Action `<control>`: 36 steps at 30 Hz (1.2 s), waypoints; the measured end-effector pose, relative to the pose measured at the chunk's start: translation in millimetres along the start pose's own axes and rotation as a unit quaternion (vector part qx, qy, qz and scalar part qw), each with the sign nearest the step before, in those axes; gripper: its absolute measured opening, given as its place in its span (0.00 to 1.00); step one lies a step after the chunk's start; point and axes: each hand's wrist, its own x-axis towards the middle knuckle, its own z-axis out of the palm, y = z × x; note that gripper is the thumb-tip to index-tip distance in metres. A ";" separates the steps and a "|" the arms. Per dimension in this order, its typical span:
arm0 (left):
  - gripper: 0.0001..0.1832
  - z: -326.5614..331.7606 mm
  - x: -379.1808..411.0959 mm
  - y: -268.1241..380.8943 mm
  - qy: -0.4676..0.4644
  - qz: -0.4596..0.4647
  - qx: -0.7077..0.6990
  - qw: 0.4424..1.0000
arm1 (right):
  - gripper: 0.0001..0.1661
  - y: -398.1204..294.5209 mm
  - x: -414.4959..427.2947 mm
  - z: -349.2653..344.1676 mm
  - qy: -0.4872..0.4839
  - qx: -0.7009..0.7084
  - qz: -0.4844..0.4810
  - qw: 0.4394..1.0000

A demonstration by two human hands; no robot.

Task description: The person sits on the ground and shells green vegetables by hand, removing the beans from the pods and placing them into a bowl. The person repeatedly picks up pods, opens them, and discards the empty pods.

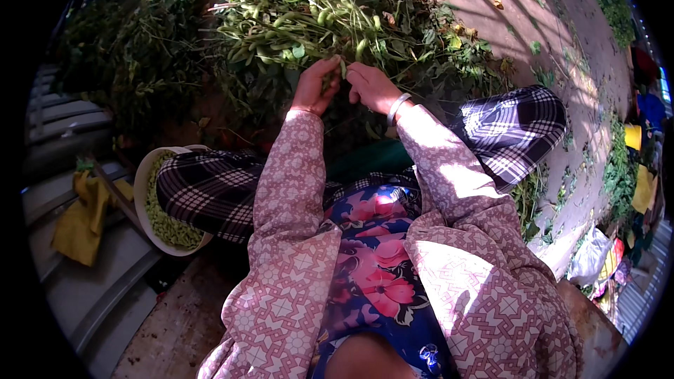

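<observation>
My left hand (317, 84) and my right hand (373, 87) come together just in front of the near edge of a heap of cut bean plants with green pods (300, 16). Between my fingertips is a green bean pod (343, 68), pinched by both hands. Some more green shows inside the curled fingers of my left hand, too shaded to tell apart. A pale bangle (397, 109) circles my right wrist. By my left knee stands a white bucket (141, 189) holding many shelled green beans (168, 221), partly covered by my plaid trouser leg.
Darker leafy plants (142, 58) lie at the left. A yellow cloth (84, 218) hangs over ribbed metal sheeting (105, 279) at the lower left. Bare ground (526, 37) with scattered leaves extends to the right, where a white plastic bag (590, 260) and a yellow container (633, 137) stand.
</observation>
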 end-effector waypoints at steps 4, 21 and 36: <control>0.09 -11.1 6.8 -1.2 -0.078 -0.029 -0.030 0.996 | 0.12 1.9 3.1 -8.5 -0.072 0.281 0.177 0.940; 0.06 19.6 -16.3 9.4 -0.054 -0.005 0.089 0.995 | 0.05 13.0 -3.1 -6.3 -0.074 0.464 0.137 0.872; 0.11 7.2 -2.3 -6.4 -0.065 0.010 0.021 0.998 | 0.07 21.8 -0.9 2.4 -0.061 0.641 0.142 0.752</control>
